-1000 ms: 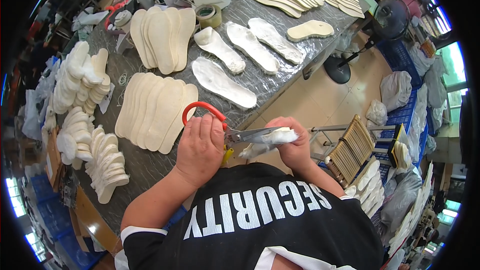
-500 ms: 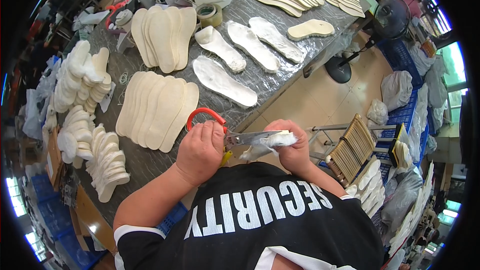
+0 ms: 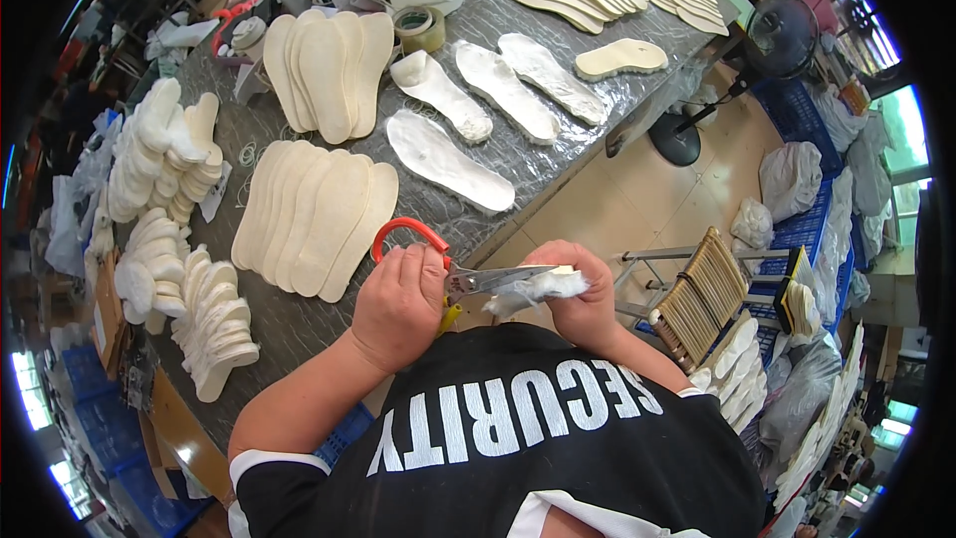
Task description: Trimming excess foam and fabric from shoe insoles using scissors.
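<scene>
The left hand (image 3: 398,304) was closed through the red handles of the scissors (image 3: 468,279), blades nearly shut on a fluffy white insole piece (image 3: 538,287) pinched in the curled right hand (image 3: 583,289), above the table edge (image 3: 558,185). The blade tips lay close to the right fingers (image 3: 568,264), so a slip might have nicked them; the soft lining could have snagged. Compared with half a second earlier, both hands had barely moved.
</scene>
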Available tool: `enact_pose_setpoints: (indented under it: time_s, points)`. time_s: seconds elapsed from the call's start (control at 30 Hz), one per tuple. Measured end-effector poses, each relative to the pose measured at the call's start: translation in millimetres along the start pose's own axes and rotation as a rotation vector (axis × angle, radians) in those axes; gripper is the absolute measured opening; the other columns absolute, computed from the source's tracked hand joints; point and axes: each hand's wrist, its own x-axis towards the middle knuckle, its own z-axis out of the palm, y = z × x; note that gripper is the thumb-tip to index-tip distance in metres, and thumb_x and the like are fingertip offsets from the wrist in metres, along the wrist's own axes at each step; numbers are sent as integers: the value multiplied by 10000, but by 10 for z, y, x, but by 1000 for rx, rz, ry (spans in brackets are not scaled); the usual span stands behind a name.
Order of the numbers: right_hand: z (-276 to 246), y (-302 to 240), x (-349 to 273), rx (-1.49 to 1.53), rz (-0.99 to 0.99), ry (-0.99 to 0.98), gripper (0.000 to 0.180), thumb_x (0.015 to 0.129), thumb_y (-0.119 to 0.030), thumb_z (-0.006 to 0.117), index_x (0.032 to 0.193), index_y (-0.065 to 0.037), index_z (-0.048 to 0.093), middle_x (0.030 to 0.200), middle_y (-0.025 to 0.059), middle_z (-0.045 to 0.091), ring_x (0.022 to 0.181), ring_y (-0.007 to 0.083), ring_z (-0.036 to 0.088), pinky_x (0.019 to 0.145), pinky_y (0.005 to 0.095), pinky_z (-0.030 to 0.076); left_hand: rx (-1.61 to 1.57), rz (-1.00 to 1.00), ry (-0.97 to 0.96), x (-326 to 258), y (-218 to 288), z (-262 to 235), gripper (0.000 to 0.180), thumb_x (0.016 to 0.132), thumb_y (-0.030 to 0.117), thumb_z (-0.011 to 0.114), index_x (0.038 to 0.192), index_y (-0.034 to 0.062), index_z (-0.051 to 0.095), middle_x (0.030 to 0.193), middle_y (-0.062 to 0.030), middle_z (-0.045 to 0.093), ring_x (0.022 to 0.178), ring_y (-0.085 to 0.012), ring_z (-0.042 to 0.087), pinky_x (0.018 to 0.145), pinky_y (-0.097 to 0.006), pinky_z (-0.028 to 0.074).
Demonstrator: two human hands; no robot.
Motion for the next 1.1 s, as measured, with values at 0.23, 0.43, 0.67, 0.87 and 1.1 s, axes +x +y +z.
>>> enact_pose_setpoints:
  time_s: [0.23,0.43,0.67,0.87,1.1]
  points:
    - [19,-16,7,55,23,-12,222,829,109,504,987,-3,613,937,56,647,851,111,607,751,235,476,-114,-43,-145,-115,-60,-19,278,804,71,588,1022,-88,525,945,-200,588,827,-284,601,719,-353,520]
    - [10,45,31,-98,-66,-26,214,827,111,497,972,-3,605,943,48,643,857,103,600,750,242,476,-337,20,-138,-24,-108,-51,296,808,47,603,1053,-74,489,936,-217,573,848,-359,589,719,-402,508]
    - [31,10,55,-13,206,-25,178,889,-16,586,1064,-37,568,971,18,628,883,78,565,779,238,457,-686,-200,-415,-53,-58,-94,335,814,68,670,1087,-35,505,914,-158,606,818,-294,617,748,-340,509]
    - [89,21,95,93,346,-8,219,908,-115,615,1101,-41,545,983,7,617,896,75,559,795,240,456,-1320,-694,-40,196,130,122,284,796,69,705,1022,6,543,845,-49,614,754,-95,578,702,-256,493]
    - [47,40,150,185,376,26,276,861,-132,671,1084,-50,531,955,17,617,884,74,569,767,232,461,-1034,-576,1,281,311,110,264,799,70,694,996,6,530,815,-75,617,702,-117,588,665,-264,501]
